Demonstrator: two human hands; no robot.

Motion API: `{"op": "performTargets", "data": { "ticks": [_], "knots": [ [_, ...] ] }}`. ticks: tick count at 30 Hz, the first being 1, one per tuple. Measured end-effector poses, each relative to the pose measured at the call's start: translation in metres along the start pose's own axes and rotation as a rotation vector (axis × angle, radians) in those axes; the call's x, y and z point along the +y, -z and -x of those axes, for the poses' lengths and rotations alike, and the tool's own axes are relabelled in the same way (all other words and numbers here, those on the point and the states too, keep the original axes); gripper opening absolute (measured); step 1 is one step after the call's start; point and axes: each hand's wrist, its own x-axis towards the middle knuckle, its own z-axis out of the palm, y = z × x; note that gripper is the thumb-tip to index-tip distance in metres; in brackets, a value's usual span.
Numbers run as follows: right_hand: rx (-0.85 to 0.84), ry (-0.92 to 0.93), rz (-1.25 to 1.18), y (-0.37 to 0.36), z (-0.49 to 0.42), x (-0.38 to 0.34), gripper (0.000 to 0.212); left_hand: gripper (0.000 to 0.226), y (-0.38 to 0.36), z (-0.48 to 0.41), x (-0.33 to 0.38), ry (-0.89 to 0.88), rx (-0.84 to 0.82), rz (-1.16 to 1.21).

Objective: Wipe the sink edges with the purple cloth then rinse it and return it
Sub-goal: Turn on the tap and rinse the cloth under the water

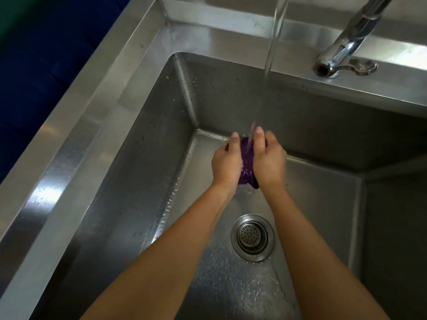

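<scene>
Obs.: both hands are inside the basin of the stainless steel sink (92,125), held above its floor near the far left corner. The purple cloth (246,162) is bunched between them, and only a narrow strip shows between the palms, with a small end hanging below the wrists.

Left hand (227,163): back facing up, closed around the left side of the cloth, with the thumb (234,138) laid along the top. The other fingers curl underneath, out of sight.

Right hand (269,158): the mirror of the left. It grips the right side of the cloth with the thumb on top and the other fingers wrapped below.

Water stream (273,42): running. It drops from the top edge of the view and lands on the cloth between the two thumbs — the spout outlet is out of frame.

Faucet (346,49): a chrome body with a lever at its base, mounted on the far ledge of the sink, to the right of the stream.

Drain strainer (252,237): set in the basin floor between the forearms, nearer to the person than the cloth. The floor around it is wet, and there are droplets on the left wall and on the left rim.
</scene>
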Motion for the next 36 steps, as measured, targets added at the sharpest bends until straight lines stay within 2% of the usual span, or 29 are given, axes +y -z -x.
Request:
{"op": "performTargets", "data": {
  "ticks": [3,7,12,15,19,22,25,28,32,36],
  "knots": [
    [0.018,-0.024,0.027,-0.001,0.006,0.006,0.041,0.037,0.002,0.002,0.006,-0.128,0.0,-0.119],
    [0.036,0.065,0.082,-0.002,0.027,-0.007,0.041,0.051,0.005,-0.017,0.013,-0.012,0.01,-0.141],
    [0.062,0.02,0.14,-0.002,0.024,-0.019,0.045,0.045,0.004,-0.019,0.006,0.066,-0.064,-0.197],
    [0.073,-0.03,0.221,0.002,0.005,-0.016,0.049,0.048,0.0,-0.001,0.003,0.028,-0.047,-0.202],
    [0.013,-0.049,0.256,0.005,-0.003,-0.007,0.049,0.04,0.003,0.012,0.004,-0.06,-0.03,-0.238],
    [-0.021,-0.065,0.298,0.004,0.006,-0.008,0.052,0.043,0.008,0.009,0.012,-0.102,0.032,-0.213],
    [-0.057,0.004,0.297,0.002,0.027,-0.016,0.049,0.045,0.011,-0.008,0.021,-0.034,0.027,-0.235],
    [-0.019,0.058,0.245,0.003,0.038,-0.024,0.046,0.032,0.01,-0.019,0.017,0.067,-0.062,-0.155],
    [0.076,-0.043,0.217,0.008,0.002,-0.022,0.049,0.047,-0.004,0.006,0.022,-0.092,-0.041,-0.244],
    [0.071,-0.034,0.187,0.016,-0.005,-0.017,0.05,0.043,-0.006,0.018,0.026,-0.181,-0.032,-0.327]
  ]
}}
